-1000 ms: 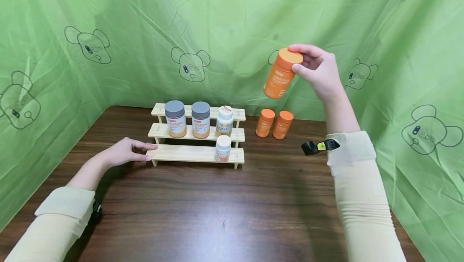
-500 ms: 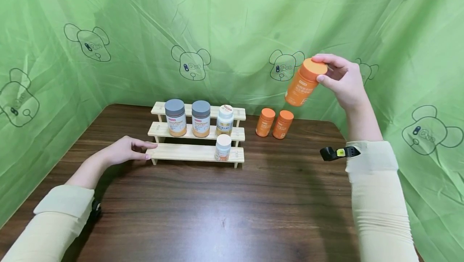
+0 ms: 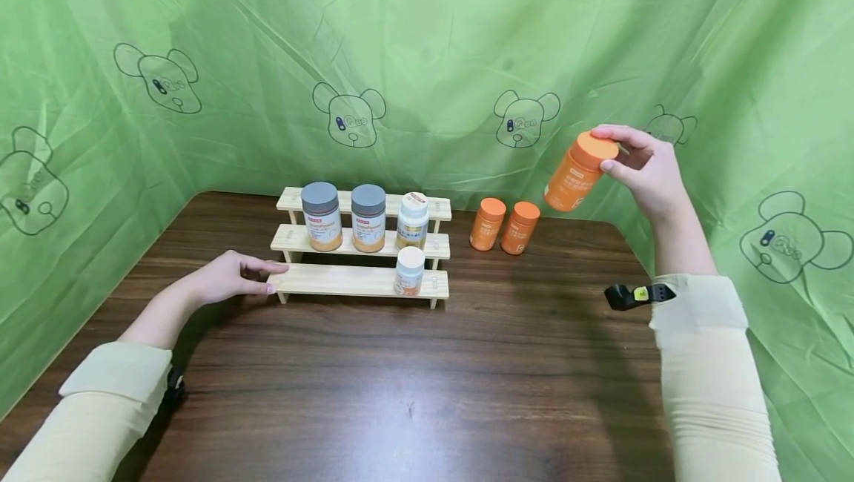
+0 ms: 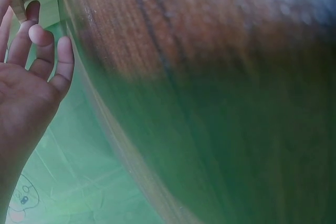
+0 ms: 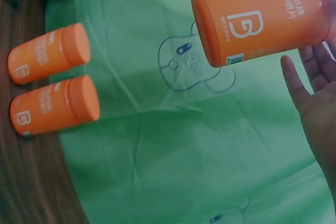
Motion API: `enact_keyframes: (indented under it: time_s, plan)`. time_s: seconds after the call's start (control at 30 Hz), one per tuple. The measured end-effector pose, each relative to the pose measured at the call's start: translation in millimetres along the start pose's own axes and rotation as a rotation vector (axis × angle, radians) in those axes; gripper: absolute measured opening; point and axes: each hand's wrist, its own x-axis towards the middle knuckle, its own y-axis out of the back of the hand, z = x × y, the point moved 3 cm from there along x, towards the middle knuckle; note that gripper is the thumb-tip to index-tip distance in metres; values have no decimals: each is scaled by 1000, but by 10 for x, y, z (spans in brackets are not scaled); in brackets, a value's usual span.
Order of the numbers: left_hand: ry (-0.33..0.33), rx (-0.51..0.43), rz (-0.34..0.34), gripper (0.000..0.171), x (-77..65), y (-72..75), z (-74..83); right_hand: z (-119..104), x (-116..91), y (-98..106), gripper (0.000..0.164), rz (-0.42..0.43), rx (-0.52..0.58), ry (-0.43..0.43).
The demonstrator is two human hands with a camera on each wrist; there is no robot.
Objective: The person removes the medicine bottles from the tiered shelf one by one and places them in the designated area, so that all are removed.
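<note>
My right hand [image 3: 650, 170] holds an orange pill bottle [image 3: 575, 176] by its lid, thumb and fingers on either side. The bottle is tilted, in the air above the table's back right; its printed side and base show in the right wrist view. My left hand [image 3: 230, 276] grips the left end of the lowest step of a three-step wooden display rack [image 3: 340, 280]. Two grey-lidded jars [image 3: 322, 219] and a white-capped bottle [image 3: 413, 221] stand on the middle step. A smaller white bottle [image 3: 410, 272] stands at the right of the lowest step.
Two more orange pill bottles [image 3: 488, 225] stand upright side by side on the dark wooden table [image 3: 400, 378], right of the rack. Green cloth [image 3: 427, 59] with mouse-head drawings encloses the back and sides.
My right hand has moved right and downward with the orange pill bottle, which leans more now. The left hand stays at the rack's end.
</note>
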Motion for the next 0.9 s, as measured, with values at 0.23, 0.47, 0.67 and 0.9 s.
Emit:
enact_keyframes:
  time_s: [0.23,0.47,0.67,0.9]
  plan:
    - [0,11,-1,45,4,-1,-5,146,-166,144,38,44,-35,-57]
    - [-1,10,-1,45,6,-10,-17,305,-313,238,40,33,-8,-81]
    - [-6,2,-1,44,2,-8,-21,443,-427,302,39,90,-79,-114]
    - [-8,-5,5,44,0,-3,-6,678,-586,418,40,159,-129,-205]
